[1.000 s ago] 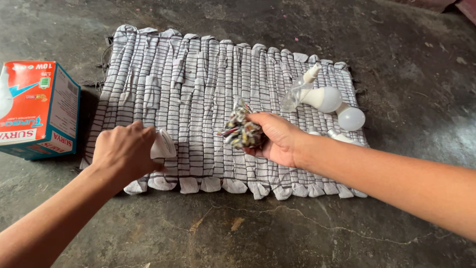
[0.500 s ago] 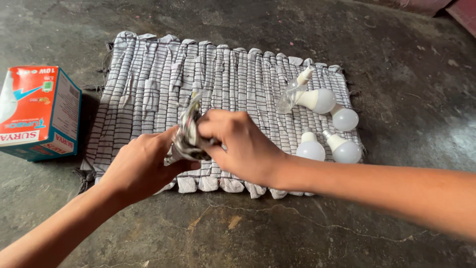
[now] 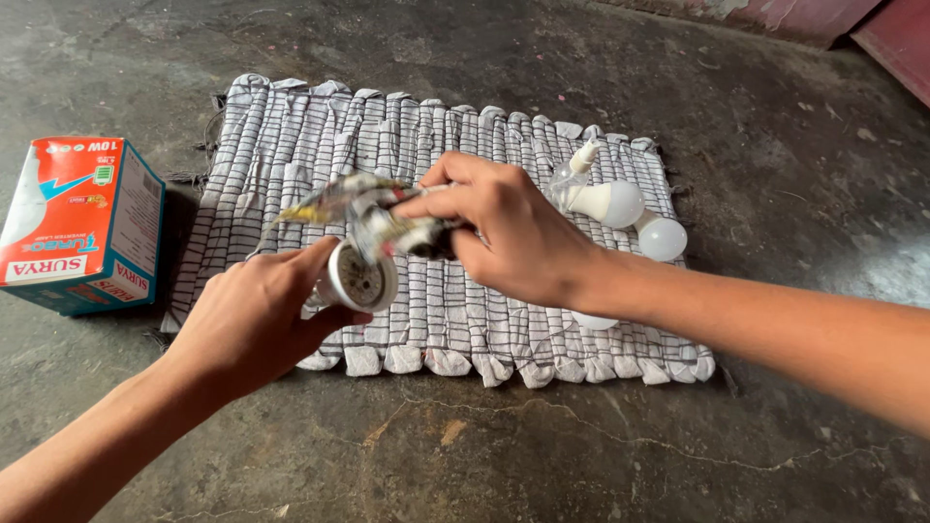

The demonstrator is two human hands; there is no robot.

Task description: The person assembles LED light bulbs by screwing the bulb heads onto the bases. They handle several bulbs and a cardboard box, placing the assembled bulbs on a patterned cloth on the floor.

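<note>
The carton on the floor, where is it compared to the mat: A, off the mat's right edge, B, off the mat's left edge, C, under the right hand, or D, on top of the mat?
B: the carton stands on the bare floor just off the left edge of the mat, far from the right hand, which is over the middle of the mat.

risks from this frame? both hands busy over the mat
The left hand pinches the round white bulb housing by its rim only; it could slip to the concrete floor. The right hand holds a blurred bundle of small parts just above the housing, so a piece might drop or snag. The forearm hangs close over loose white bulbs on the woven mat and may knock them.
</note>
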